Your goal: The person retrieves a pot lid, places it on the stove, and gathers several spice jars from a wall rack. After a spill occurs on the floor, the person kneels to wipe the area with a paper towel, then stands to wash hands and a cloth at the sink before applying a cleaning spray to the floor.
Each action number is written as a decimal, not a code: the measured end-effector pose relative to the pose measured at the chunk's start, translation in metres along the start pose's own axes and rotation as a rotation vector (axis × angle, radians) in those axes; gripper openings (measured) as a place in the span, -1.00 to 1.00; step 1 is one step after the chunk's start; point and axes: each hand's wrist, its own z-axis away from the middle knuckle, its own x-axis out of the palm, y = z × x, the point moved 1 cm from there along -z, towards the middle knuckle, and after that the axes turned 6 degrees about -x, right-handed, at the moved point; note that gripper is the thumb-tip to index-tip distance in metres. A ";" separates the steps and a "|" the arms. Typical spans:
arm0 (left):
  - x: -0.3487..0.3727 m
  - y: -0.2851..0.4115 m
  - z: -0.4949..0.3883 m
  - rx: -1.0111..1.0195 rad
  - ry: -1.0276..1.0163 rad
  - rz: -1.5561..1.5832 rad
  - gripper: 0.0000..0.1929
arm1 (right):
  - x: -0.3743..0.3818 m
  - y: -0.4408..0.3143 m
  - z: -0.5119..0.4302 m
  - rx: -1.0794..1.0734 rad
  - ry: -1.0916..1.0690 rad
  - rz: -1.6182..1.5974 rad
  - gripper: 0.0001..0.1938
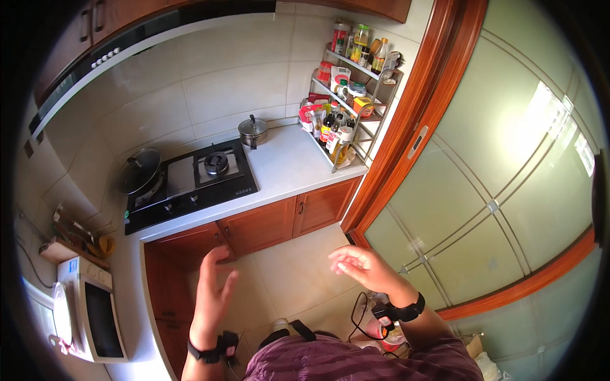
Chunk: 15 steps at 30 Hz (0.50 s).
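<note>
My left hand [214, 290] is raised in the air over the floor, fingers apart and curved, holding nothing. To its right, my right hand [360, 266] hovers with fingers loosely bent and apart, also empty. Both wrists wear black straps with small devices. Beyond the hands, a black gas cooktop [190, 190] is set in the white countertop [286, 162]. A dark pan with a glass lid [139, 170] stands on its left burner. Right of the cooktop, a small lidded pot [253, 131] rests on the counter against the tiled wall.
A tiered metal rack [367, 121] with several bottles and jars stands by the door frame. A microwave oven [102, 316] is at the left, near a wooden utensil holder [71, 252]. A wood-framed glass door [457, 200] rises at the right. Bags lie low beside my right arm.
</note>
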 end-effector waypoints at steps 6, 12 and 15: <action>0.122 -0.025 -0.202 0.186 -0.221 -0.013 -0.55 | -0.093 0.065 -0.036 0.152 0.128 -0.007 -0.79; 0.269 -0.035 -0.406 0.259 -0.171 -0.033 -0.51 | -0.201 0.177 -0.080 0.312 0.160 -0.008 -0.80; 0.331 -0.065 -0.500 0.364 -0.081 -0.160 -0.51 | -0.240 0.218 -0.117 0.244 0.074 -0.011 -0.78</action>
